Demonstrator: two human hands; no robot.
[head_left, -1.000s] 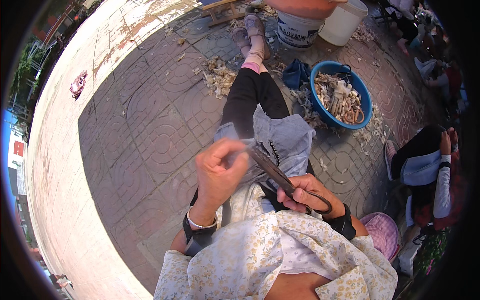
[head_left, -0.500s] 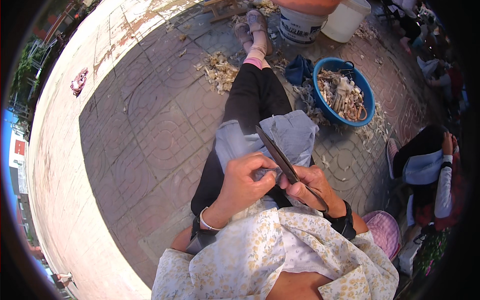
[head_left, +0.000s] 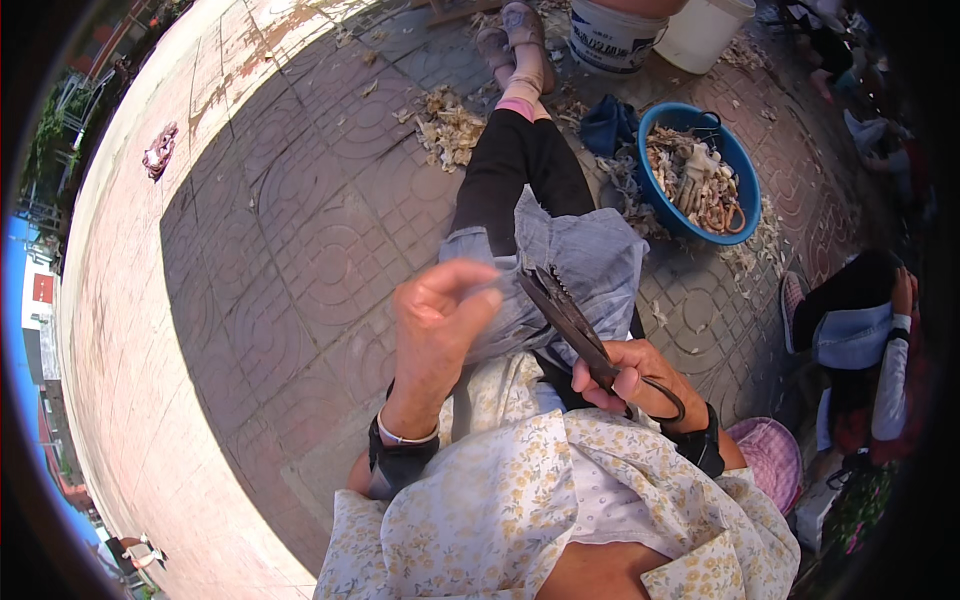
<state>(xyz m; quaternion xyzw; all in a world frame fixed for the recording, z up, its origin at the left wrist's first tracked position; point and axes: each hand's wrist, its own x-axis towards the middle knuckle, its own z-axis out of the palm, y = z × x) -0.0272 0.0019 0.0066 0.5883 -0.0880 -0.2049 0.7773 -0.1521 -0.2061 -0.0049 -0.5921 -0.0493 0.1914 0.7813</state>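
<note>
My right hand [head_left: 640,375] grips a pair of dark metal scissors [head_left: 568,318] by the handles, one loop showing beside the wrist. Their blades point away to the upper left and stand slightly apart over my lap. To the left, my left hand [head_left: 435,310] is lifted, with its fingers bent and smeared by motion; whether anything small is in them cannot be made out. A grey-blue cloth [head_left: 590,250] with a ragged edge lies across my thighs under the blades.
Ahead to the right stands a blue basin [head_left: 752,205] heaped with pale scraps, a dark blue cloth [head_left: 606,126] beside it. White buckets [head_left: 612,40] are farther off. Loose scraps [head_left: 447,130] litter the paving by my legs. Another person [head_left: 860,330] sits at the right.
My left hand has let go of the cloth and moved left, away from the scissors. In my right hand the scissors have turned and their blades now show apart. The cloth's raised part has dropped.
</note>
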